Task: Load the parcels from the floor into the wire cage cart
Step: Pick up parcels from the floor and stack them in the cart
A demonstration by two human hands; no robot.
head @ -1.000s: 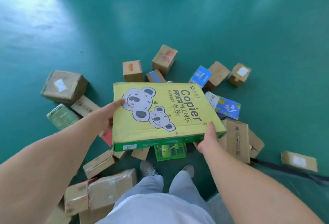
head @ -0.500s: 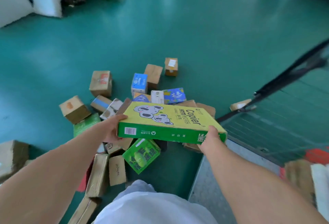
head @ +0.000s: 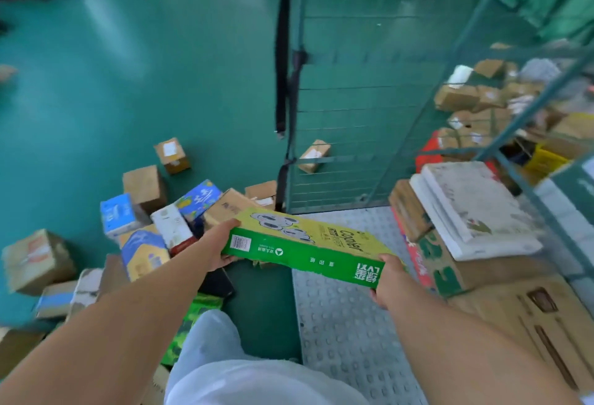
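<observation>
Two hands carry one parcel between them: the left hand (head: 216, 248) grips the near-left end of the copier paper box (head: 308, 245), fingers curled under and thumb against its green side, and the right hand (head: 387, 279) grips the near-right corner, thumb on the top edge and fingers wrapped below. The box is flat and wide, held clear of the floor and tilted a little, its yellow top facing up. Its long axis runs left to right across the body, sloping down toward the right hand.

The wire cage cart (head: 337, 134) stands ahead and to the right, its studded metal floor plate (head: 340, 314) directly beneath the right half of the box. So the right hand is the nearer to the load space, and the box would likely need to swing rightward and down. Inside the cart, the white flat carton (head: 472, 208) lies on a stack of cartons on the right. To the left, loose parcels (head: 144, 211) lie scattered on the green floor (head: 160, 67), not yet loaded.
</observation>
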